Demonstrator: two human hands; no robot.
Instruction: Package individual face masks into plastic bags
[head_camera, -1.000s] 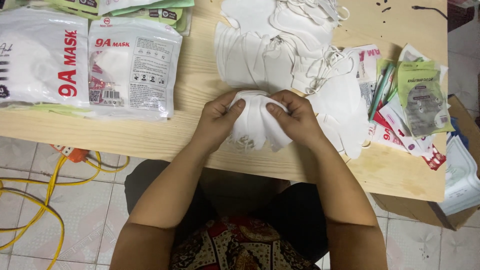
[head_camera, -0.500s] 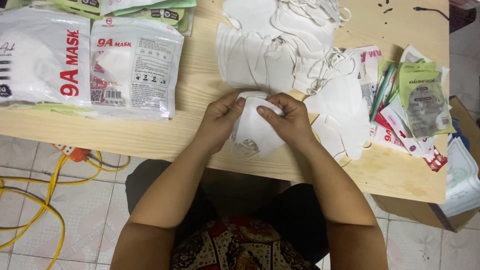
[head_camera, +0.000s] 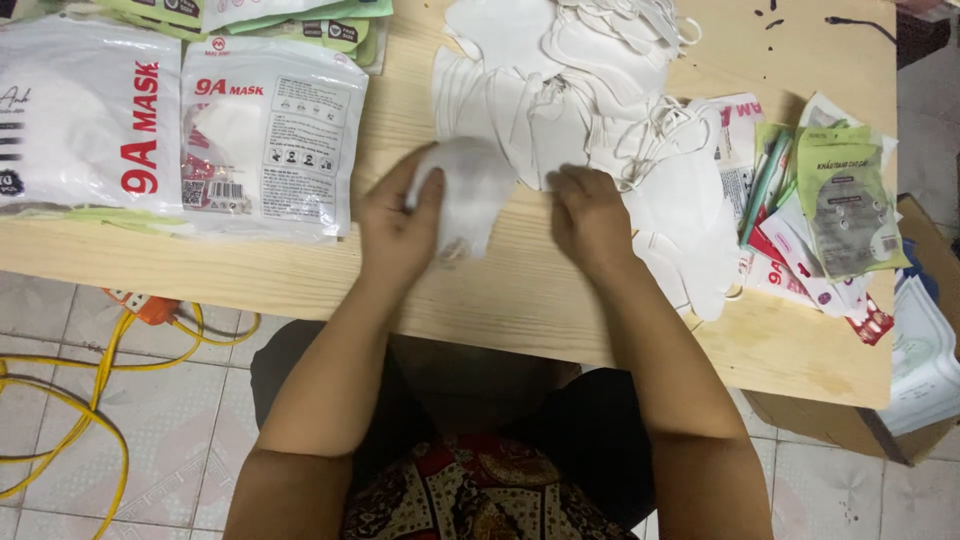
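My left hand (head_camera: 398, 225) grips a folded white face mask (head_camera: 470, 190) by its left edge and holds it just above the wooden table (head_camera: 520, 290). My right hand (head_camera: 590, 220) is off the mask, fingers curled, resting on the table beside a heap of loose white masks (head_camera: 560, 90). The heap spreads from the table's far middle down to the right of my right hand.
Two large clear packs of masks (head_camera: 170, 130) lie at the left. Several smaller green and red packets (head_camera: 830, 200) sit at the right edge. A cardboard box (head_camera: 850, 420) stands right of the table. Yellow cable (head_camera: 60, 390) and an orange power strip (head_camera: 150, 305) are on the tiled floor.
Both hands held the mask together at the table's near edge. Now my right hand has let go and my left hand has carried the mask left and farther onto the table.
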